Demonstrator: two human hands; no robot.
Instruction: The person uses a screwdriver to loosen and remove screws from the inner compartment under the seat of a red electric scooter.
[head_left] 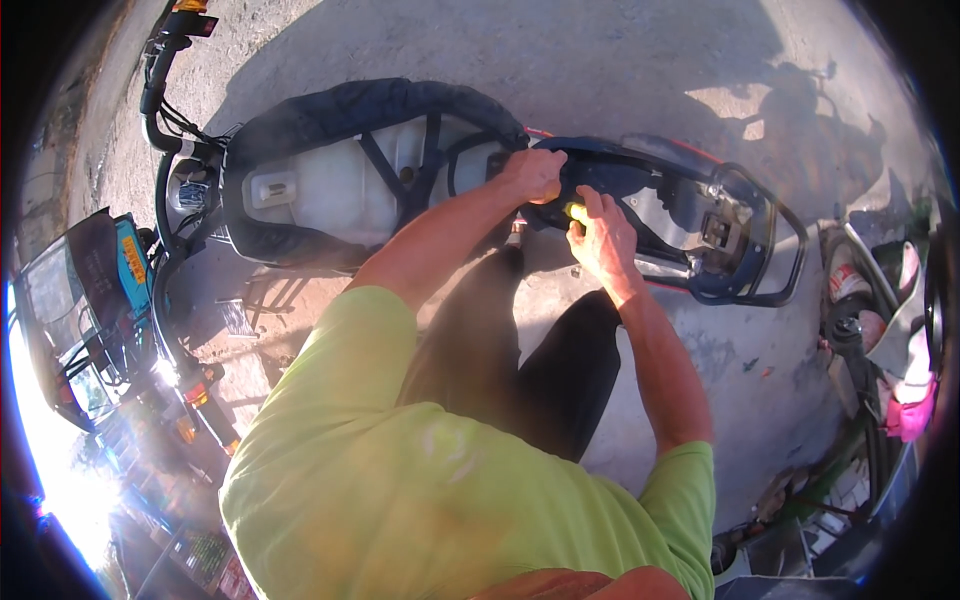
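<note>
Across sunlit concrete (770,350): bike (370,100), lengthwise in front of the person, handlebar (163,195) at left, rear rack (803,240) at right. White tank (345,165) bare within the black frame. Dark-trousered legs (575,370) close to its near side; left forearm crosses over the middle. Clutter along the right rim, with a pink item (910,410). Beyond the handlebar at left, a dark panel (92,260) and blue plate (131,262). Large shadow on the ground beyond the bike.

Left hand (535,177): at the middle of the bike, just past the tank, fingers curled in tight, thumb toward the right; grip underside hidden, cannot tell what it has hold of. Right hand (605,240): just beside it, over the near edge of the bike's rear half, fingers bent and closed round a yellow item (576,211), only a stub of which shows; its kind and far end hidden.

Small metal part below the left hand: too blurred to name. Glare washes out the lower left; black rim cuts off the outermost clutter.

Writing: yellow label (132,258) on the blue plate, small dark marks; pale, blurred print (452,447) on the lime shirt (330,450).
</note>
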